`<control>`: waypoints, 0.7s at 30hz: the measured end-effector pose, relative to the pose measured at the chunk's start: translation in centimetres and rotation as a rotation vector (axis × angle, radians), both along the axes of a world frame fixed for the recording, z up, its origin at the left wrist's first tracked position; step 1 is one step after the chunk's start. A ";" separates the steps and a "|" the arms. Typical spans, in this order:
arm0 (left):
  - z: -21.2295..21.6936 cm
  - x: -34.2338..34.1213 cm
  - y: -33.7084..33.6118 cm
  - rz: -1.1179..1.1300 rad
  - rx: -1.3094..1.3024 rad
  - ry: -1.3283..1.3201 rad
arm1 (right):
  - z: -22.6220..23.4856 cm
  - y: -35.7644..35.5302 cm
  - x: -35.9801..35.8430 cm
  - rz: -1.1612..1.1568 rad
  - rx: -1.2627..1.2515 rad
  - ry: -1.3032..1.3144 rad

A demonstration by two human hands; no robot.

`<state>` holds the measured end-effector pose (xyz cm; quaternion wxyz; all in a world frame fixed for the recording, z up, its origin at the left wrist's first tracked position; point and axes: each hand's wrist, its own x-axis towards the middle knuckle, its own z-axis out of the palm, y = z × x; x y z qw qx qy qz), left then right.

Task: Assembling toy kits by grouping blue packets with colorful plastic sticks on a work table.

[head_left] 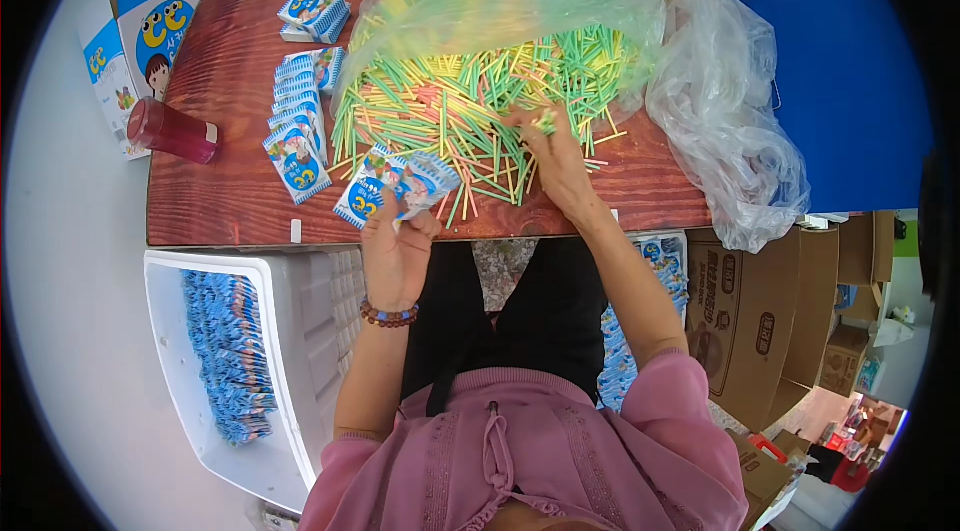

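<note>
Left grip (397, 236) pinches blue-white packets (366, 187) left of frame centre; right grip (552, 153) appears closed on thin sticks (546, 120), upper centre. Packets look light, flexible, slippery: hold edges. Sticks look brittle: gather gently, mid-length.

A lane of bare reddish-brown wooden tabletop (232, 81) runs near to far at left, between the pink translucent cylindrical bottle (173, 132) and the overlapping blue-and-white plastic packets (297, 116). These obstruct the left approach to the heap of thin green, yellow and pink sticks (430, 116); crumpled clear plastic sheeting (725, 121) crowds the right.
</note>
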<state>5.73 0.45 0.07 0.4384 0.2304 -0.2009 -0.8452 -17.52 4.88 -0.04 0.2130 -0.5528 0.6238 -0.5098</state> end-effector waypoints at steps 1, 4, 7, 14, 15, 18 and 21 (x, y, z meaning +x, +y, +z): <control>-0.2 -0.4 0.1 -0.042 -0.041 0.089 | 0.3 -0.1 0.0 0.000 -0.105 -0.376; 0.3 -2.1 0.2 -0.041 0.066 0.032 | 2.0 -0.6 0.6 0.018 -0.368 -0.858; 0.0 -3.3 0.2 -0.060 -0.003 -0.009 | 4.6 -0.2 2.4 0.016 -0.470 -1.036; 0.0 -4.7 0.4 -0.111 -0.038 -0.067 | 5.9 -0.7 4.8 0.060 -0.682 -0.972; -0.2 -4.6 0.4 -0.122 -0.033 0.001 | 5.9 -0.7 5.2 0.041 -0.688 -0.893; -0.5 -4.5 0.4 -0.127 -0.007 0.062 | 5.8 -0.8 6.1 0.009 -0.698 -0.779; -0.2 -4.7 0.6 -0.115 0.012 0.074 | 5.2 -0.9 7.0 -0.020 -0.695 -0.720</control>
